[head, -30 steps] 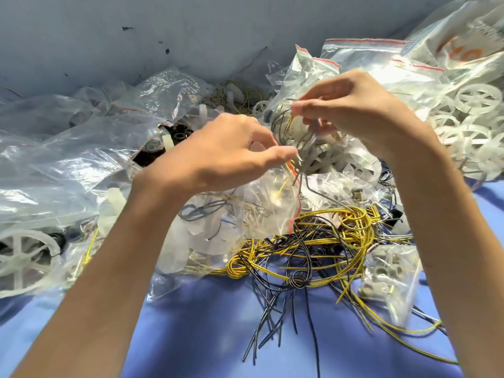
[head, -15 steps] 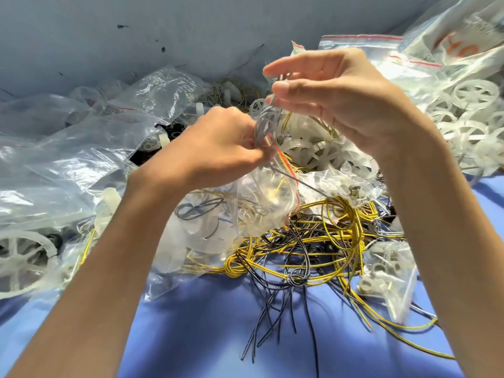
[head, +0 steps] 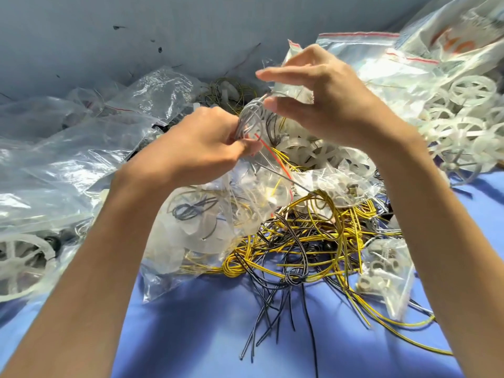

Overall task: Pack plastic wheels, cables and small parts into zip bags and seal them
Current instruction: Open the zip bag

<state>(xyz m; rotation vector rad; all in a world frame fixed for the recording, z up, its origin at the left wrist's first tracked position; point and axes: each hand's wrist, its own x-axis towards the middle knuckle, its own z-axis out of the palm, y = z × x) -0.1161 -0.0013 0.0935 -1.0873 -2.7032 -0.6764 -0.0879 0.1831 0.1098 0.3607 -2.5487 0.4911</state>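
Grey cable coil (head: 251, 118) is held up behind the yellow-and-black cable tangle (head: 308, 241), clear of the heap. The person's left hand (head: 207, 151) clenches its lower end, fingers curled round the loops, apparently so the winding cannot spring apart. The right hand (head: 327, 105) meets the top of the coil, thumb against the strands and forefinger stretched out above; blur and clear film make it impossible to tell whether it actually pinches the cable.

The step looks like bundling the cable small enough to bag. An open zip bag (head: 245, 203) with a red strip lies just behind the tangle, directly under the hands, probably kept there for a short drop. It holds white plastic pieces and a dark cable coil (head: 191, 211).

Just right of the tangle lies a small bag (head: 384, 271) of small metal parts. White plastic wheels (head: 469, 91) are piled behind and to the right among red-striped bags, though it is unclear whether each sits inside one. Large clear bags (head: 68, 159) and another wheel (head: 21, 257) lie well to the left, and a blue cover (head: 218, 336) lies under everything.
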